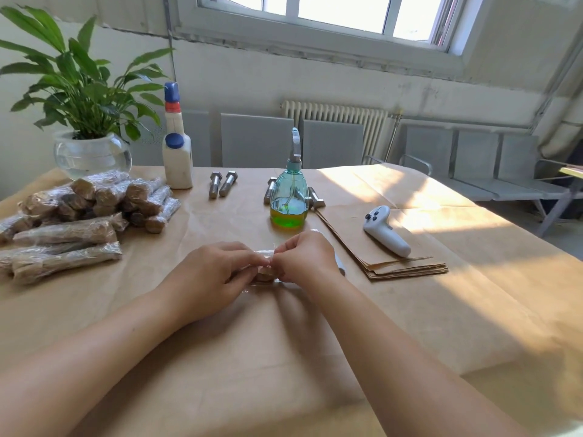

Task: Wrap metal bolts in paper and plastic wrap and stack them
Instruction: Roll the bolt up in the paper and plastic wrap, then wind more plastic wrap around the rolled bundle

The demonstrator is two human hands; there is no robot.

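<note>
Right now both hands meet at table centre, near edge side: left hand and right hand have fingers curled, pinching the wrapped bolt btwn them, fingertips almost touching. Bolt is mostly hidden by the hands; only a tan paper end under clear plastic film shows, so its long axis can't be told for sure, though it seems to run roughly left-right. Far left sits the stack of wrapped bolts, brown paper under shiny cling film, top layer w/ hex ends pointing near-right, lower ones lying mostly left-right. Bare metal bolts lie far centre, heads away, shanks pointing toward the near side; more bare bolts partly hidden behind the spray bottle, which holds green-yellow liquid. Pile of brown paper sheets lies right of the hands, w/ a white controller resting on it. White bottle w/ blue caps stands far left-centre, no readable label. Potted plant in glass bowl at far-left corner. Table is covered w/ brown paper.
</note>
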